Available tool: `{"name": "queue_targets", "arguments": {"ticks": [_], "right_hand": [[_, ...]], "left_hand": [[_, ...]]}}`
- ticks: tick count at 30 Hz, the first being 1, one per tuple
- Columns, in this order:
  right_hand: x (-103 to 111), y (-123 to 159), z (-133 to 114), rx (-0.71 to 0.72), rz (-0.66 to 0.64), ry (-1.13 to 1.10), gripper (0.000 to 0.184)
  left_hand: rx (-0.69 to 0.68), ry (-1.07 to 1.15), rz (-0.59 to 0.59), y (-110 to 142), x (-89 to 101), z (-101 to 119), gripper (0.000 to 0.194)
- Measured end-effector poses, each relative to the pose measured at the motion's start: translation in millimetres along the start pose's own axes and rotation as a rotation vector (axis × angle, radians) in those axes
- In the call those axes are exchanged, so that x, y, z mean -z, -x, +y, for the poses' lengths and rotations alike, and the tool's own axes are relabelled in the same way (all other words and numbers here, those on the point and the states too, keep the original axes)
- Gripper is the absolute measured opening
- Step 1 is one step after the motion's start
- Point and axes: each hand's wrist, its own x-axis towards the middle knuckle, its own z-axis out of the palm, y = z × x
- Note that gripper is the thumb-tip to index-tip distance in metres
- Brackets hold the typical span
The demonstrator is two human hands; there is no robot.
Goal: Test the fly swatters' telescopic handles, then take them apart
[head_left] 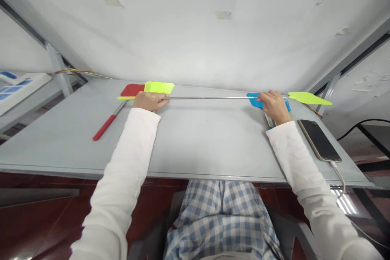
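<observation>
Since both grips are clenched on it, the long steel shaft (pixel 210 98) of a lime fly swatter is the thing to watch here. The left grip (pixel 150 100) is wrapped around it just inboard of the lime handle end (pixel 125 98), and the right grip (pixel 273 106) is closed on it toward the lime swatter head (pixel 307 98), so the whole thing sits level just above the counter (pixel 195 138). Honestly that shaft looks pretty thin for its length, so uneven pressure from the two grips could bow it, and a twist could swing the head around. That head also reaches out past the shaft's right end toward the counter's corner, where it could clip the metal frame post (pixel 327 91). Right below the shaft by the right grip there's a blue swatter head (pixel 253 99), which could snag it. Behind the left end, a lime mesh head (pixel 160 87) overlaps a red swatter head (pixel 131 89), and a red handle (pixel 104 127) lies in front of the shaft, so a careless sweep could drag those along. Further in front of the shaft's right end, a black smartphone (pixel 319 140) sits just beside the right sleeve (pixel 298 158), easy to nudge. Both white-sleeved forearms angle inward from the counter's near edge, elbows wide, wrists fairly flat.
</observation>
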Motion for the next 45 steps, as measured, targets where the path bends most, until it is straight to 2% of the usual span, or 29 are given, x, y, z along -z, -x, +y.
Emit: {"name": "queue_targets", "arguments": {"ticks": [4,9,12,16,20,25,27,31,36,39,42,45], "right_hand": [[-8,0,-6,-0.003,0.028,0.012,0.032],[-21,-1,-12,0.039,0.035,-0.009,0.029],[-21,0,-11,0.026,0.042,0.017,0.029],[-16,0,-11,-0.011,0.101,0.082,0.032],[-16,3,-5,-0.045,0.13,0.119,0.03],[-15,9,11,-0.164,0.143,0.179,0.028],[-13,9,15,-0.224,0.115,0.192,0.029],[-9,8,14,-0.292,-0.045,0.159,0.032],[-7,9,8,-0.447,-0.108,0.191,0.05],[-6,11,8,-0.421,-0.093,0.193,0.052],[-4,13,12,-0.418,-0.107,0.196,0.051],[-4,14,10,-0.442,-0.138,0.207,0.052]], "left_hand": [[0.048,-0.013,0.045,0,0.1,12,0.029],[0.092,-0.05,0.051,-1,7.6,37,0.044],[0.08,-0.01,0.064,-1,11.2,42,0.046],[0.119,0.035,0.088,-3,5.5,36,0.043],[0.171,0.008,0.062,-7,-4.4,24,0.039],[0.234,-0.032,0.116,-7,-2.4,12,0.039],[0.234,-0.049,0.147,-7,0.3,11,0.038],[0.23,-0.06,0.183,-8,1.8,17,0.039],[0.188,-0.075,0.129,-8,2.0,22,0.042],[0.184,-0.113,0.064,-7,3.6,22,0.044],[0.12,-0.125,-0.038,-6,4.6,23,0.04],[0.06,-0.139,-0.089,-6,4.1,34,0.041]]}}
